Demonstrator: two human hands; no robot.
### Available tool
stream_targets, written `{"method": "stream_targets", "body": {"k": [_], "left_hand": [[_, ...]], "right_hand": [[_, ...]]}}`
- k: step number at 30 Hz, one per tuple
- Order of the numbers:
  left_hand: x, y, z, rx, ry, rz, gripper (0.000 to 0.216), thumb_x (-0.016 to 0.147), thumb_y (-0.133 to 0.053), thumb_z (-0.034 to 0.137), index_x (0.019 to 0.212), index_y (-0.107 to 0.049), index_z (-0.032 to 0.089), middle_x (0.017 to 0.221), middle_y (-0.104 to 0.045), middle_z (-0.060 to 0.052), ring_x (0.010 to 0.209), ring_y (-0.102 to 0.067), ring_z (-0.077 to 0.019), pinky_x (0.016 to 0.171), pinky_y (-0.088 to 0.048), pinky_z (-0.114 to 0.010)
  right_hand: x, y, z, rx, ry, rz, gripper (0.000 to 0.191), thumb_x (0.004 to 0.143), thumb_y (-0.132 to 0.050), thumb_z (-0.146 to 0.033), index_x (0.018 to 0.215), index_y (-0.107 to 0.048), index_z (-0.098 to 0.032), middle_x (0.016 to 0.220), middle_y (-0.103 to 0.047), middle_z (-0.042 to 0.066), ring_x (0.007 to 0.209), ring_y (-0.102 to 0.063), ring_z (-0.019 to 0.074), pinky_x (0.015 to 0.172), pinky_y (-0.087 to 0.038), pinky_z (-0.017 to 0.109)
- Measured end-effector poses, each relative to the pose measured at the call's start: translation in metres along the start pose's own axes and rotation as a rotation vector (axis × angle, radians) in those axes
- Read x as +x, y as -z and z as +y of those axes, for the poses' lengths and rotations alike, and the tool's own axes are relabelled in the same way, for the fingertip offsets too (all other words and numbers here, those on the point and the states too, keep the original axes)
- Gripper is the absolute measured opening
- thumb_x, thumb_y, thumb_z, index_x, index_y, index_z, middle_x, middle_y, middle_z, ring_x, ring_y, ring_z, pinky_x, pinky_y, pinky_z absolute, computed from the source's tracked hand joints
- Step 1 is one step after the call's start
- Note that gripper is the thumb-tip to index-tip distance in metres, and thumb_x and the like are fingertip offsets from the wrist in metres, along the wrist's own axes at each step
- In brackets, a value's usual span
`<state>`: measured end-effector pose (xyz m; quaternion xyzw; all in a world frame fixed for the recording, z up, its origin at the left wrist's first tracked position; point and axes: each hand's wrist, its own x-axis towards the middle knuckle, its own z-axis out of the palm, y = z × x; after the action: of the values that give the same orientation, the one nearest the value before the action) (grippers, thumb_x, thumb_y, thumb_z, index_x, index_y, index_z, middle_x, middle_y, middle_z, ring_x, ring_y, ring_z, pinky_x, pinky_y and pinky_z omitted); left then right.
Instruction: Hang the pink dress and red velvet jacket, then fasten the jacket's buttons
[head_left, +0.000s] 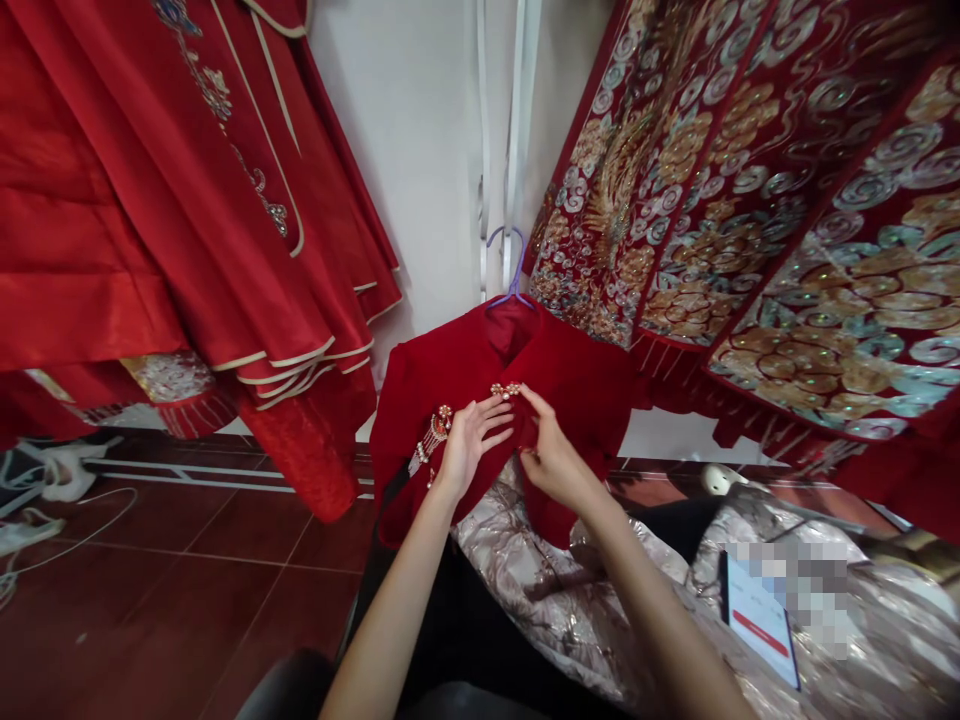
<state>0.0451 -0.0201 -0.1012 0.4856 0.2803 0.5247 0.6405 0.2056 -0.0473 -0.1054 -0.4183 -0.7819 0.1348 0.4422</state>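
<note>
A short red jacket [577, 370] hangs from a purple hanger [515, 285], its front facing me. A jewelled gold clasp [505, 390] sits at the chest where the front edges meet. My left hand [470, 445] lies against the jacket just below the clasp, palm side partly showing and fingers stretched out. My right hand [553, 455] is at the other front edge, its index fingertip touching the clasp's right end and its thumb lower on the fabric; the remaining fingers are hidden. Left of my left hand, a beaded tassel ornament [435, 435] is fixed to the jacket.
Red garments with pale piping [225, 250] hang on the left. Heavily embroidered red panels [750, 220] hang on the right. A shiny pale patterned fabric [540, 580] covers my lap area, with a phone [761, 620] lying on it. White shoes [67, 470] stand on the tiled floor [187, 600].
</note>
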Motion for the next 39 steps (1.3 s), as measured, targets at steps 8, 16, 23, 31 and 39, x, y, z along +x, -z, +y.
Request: {"method": "stream_targets", "body": {"k": [8, 16, 23, 31, 39], "left_hand": [[0.006, -0.005, -0.013, -0.001, -0.042, 0.093, 0.046, 0.092, -0.033, 0.048, 0.122, -0.058, 0.025, 0.14, -0.05, -0.006, 0.132, -0.043, -0.0195, 0.109, -0.035, -0.039], [-0.011, 0.0, -0.021, 0.093, -0.108, 0.249, 0.051, 0.09, -0.034, 0.049, 0.114, -0.065, 0.015, 0.121, -0.064, -0.01, 0.119, -0.055, -0.0227, 0.101, -0.044, -0.036], [-0.033, 0.042, -0.027, 0.4, -0.255, 0.669, 0.033, 0.086, -0.046, 0.042, 0.081, -0.065, 0.016, 0.081, -0.071, -0.007, 0.073, -0.067, -0.0185, 0.067, -0.055, -0.03], [-0.015, 0.072, -0.017, 0.635, -0.383, 0.522, 0.019, 0.083, -0.053, 0.027, 0.094, -0.063, 0.016, 0.098, -0.069, -0.008, 0.093, -0.066, -0.0168, 0.091, -0.049, -0.034], [-0.015, 0.073, -0.017, 0.66, -0.326, 0.464, 0.023, 0.085, -0.051, 0.027, 0.096, -0.069, 0.018, 0.103, -0.071, -0.006, 0.101, -0.064, -0.0187, 0.097, -0.046, -0.036]], "right_hand": [[-0.005, 0.045, -0.04, 0.134, -0.192, 0.05, 0.028, 0.076, -0.056, -0.014, 0.102, -0.05, -0.022, 0.089, -0.059, 0.003, 0.078, -0.061, 0.0164, 0.071, -0.053, 0.03], [-0.002, -0.029, -0.048, 0.431, -0.13, -0.08, 0.026, 0.081, -0.063, -0.021, 0.107, -0.062, -0.025, 0.101, -0.06, 0.004, 0.088, -0.064, 0.0144, 0.082, -0.057, 0.031], [0.0, -0.061, -0.035, 0.495, -0.219, 0.116, 0.02, 0.086, -0.058, -0.03, 0.101, -0.068, -0.022, 0.101, -0.066, 0.006, 0.086, -0.068, 0.0161, 0.081, -0.058, 0.031], [0.02, -0.076, -0.021, 0.379, -0.198, 0.125, 0.021, 0.085, -0.057, -0.024, 0.101, -0.069, -0.022, 0.092, -0.066, 0.005, 0.077, -0.066, 0.0141, 0.073, -0.058, 0.028], [0.033, -0.089, -0.016, 0.263, -0.266, 0.183, 0.018, 0.082, -0.057, -0.021, 0.096, -0.068, -0.018, 0.085, -0.064, 0.005, 0.073, -0.065, 0.0143, 0.067, -0.058, 0.027]]}}
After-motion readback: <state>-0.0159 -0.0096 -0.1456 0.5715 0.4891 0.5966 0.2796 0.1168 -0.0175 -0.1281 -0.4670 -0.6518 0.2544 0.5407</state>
